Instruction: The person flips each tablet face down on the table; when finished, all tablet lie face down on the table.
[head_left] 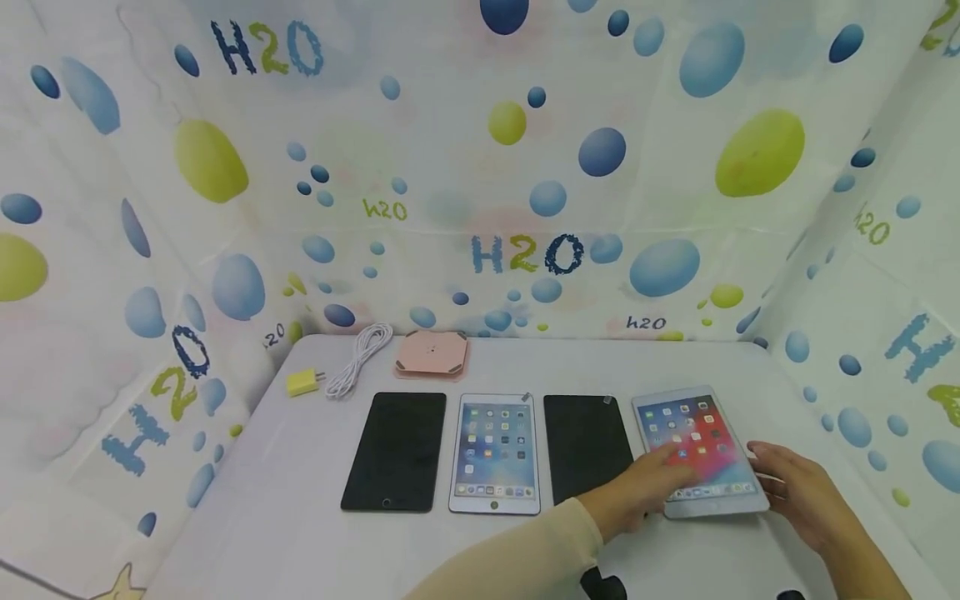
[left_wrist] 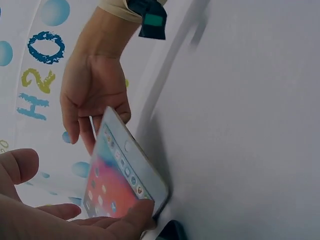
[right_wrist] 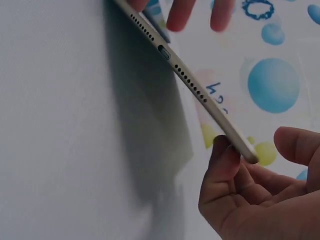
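- My head view looks forward and down from above the near side of the red-screened tablet (head_left: 716, 450), far enough back to show the desk (head_left: 262, 500) around it.
- My left wrist view looks from close by the tablet's left, across its face to my right hand (left_wrist: 97, 87).
- My right wrist view, also close, faces the tablet's port (right_wrist: 164, 52).
- Head and left wrist views share the tablet's face, my right hand and my left hand (head_left: 643, 487).

Head view evenly lit; wrist views dimmer; soft shadow (right_wrist: 145, 120) beneath tablet (right_wrist: 188, 81).
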